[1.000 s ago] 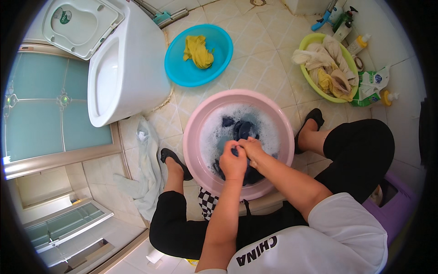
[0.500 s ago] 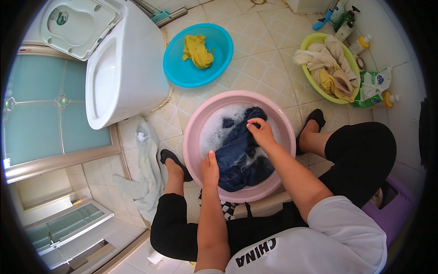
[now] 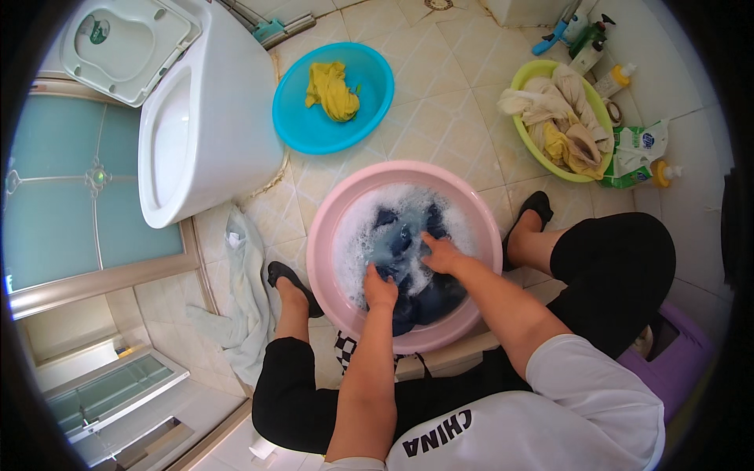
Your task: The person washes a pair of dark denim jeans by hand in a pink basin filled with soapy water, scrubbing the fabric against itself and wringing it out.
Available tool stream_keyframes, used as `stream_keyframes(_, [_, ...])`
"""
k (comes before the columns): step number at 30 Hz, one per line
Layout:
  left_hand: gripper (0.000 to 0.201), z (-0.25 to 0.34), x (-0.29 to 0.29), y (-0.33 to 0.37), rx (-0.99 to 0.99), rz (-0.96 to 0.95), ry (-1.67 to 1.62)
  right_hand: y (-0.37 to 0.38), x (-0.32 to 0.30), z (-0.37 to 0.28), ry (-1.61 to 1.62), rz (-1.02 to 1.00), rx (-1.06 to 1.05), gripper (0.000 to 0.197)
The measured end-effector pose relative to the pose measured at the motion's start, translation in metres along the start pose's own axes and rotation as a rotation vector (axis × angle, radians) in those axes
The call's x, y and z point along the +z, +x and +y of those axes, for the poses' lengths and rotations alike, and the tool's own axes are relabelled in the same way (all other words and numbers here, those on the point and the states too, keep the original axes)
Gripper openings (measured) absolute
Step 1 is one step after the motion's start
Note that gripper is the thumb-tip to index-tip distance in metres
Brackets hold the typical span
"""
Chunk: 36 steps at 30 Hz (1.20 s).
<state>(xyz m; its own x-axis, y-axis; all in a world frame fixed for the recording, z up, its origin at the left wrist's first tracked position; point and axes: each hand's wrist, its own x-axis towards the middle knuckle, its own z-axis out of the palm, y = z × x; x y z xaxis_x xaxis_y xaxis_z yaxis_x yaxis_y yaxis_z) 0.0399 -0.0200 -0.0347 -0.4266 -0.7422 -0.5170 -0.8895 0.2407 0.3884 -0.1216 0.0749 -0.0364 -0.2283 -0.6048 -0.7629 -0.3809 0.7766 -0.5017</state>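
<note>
A pink basin between my feet holds sudsy water and a dark blue garment, mostly sunk, with parts showing through the white foam. My left hand is at the basin's left-middle, its thumb and fingers apart, fingertips down at the wet cloth. Right of it, my right hand reaches over the garment with fingers spread, touching the foamy surface. Neither hand lifts any cloth. Some fingertips are partly hidden by suds and water.
A blue basin with a yellow cloth stands ahead, beside the white toilet. To the right, a lime-green basin holds pale clothes, near several bottles. A light garment lies by my left foot; a purple stool stands at right.
The blue garment, earlier raised and stretched between my hands, has gone down into the water. Both hands moved lower and closer together, and my right hand's fingers came apart.
</note>
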Motion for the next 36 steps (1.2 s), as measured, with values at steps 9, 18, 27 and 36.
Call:
stream_keyframes(9, [0.023,0.109,-0.054,-0.088,0.575,-0.043,-0.354,-0.019,-0.019,-0.03,1.78,-0.222,-0.037,0.053])
stream_keyframes(18, [0.016,0.129,-0.054,-0.091,0.524,0.322,-0.295,-0.032,-0.013,-0.049,1.707,0.021,0.001,0.048])
stream_keyframes(27, [0.016,0.045,-0.072,-0.02,0.316,0.332,-0.393,-0.065,-0.015,-0.101,1.706,0.177,-0.062,0.032])
stream_keyframes(36, [0.044,-0.002,-0.086,-0.05,0.033,-0.859,-0.689,-0.043,-0.039,-0.078,1.891,0.283,-0.257,0.026])
